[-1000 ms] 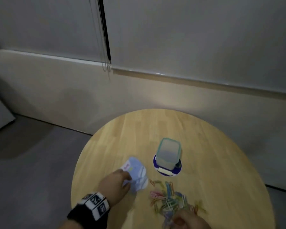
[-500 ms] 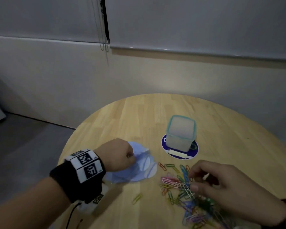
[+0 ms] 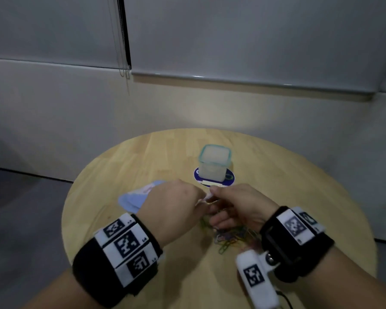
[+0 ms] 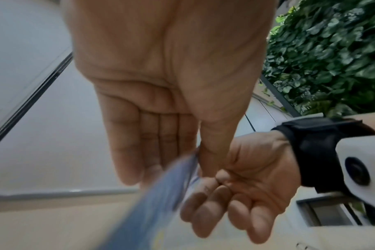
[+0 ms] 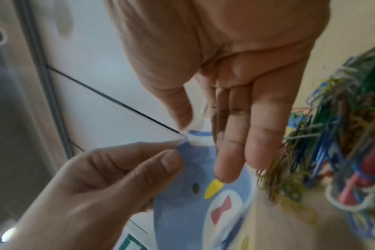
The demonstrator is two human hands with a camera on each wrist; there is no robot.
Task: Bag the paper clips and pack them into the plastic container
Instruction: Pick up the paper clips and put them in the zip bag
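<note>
Both hands meet above the round wooden table (image 3: 125,166). My left hand (image 3: 200,198) pinches the top corner of a blue penguin-print bag (image 5: 193,194) between thumb and forefinger. My right hand (image 3: 213,191) pinches the bag's clear top strip from the other side, thumb against fingers (image 5: 227,152). In the left wrist view the bag (image 4: 156,203) is a blue blur. A heap of coloured paper clips (image 3: 230,238) lies under the right hand, also in the right wrist view (image 5: 343,152). The open translucent plastic container (image 3: 214,166) stands just beyond the hands.
The container stands on a dark blue round mat (image 3: 231,177). More blue bag sheet (image 3: 131,197) lies on the table left of my left hand. Behind the table runs a pale wall with lowered blinds (image 3: 232,36). The table's left edge drops to grey floor (image 3: 20,219).
The left hand has lifted a bag off the table toward the middle. The right hand has left the clip heap and taken the bag's top. The view has tilted down.
</note>
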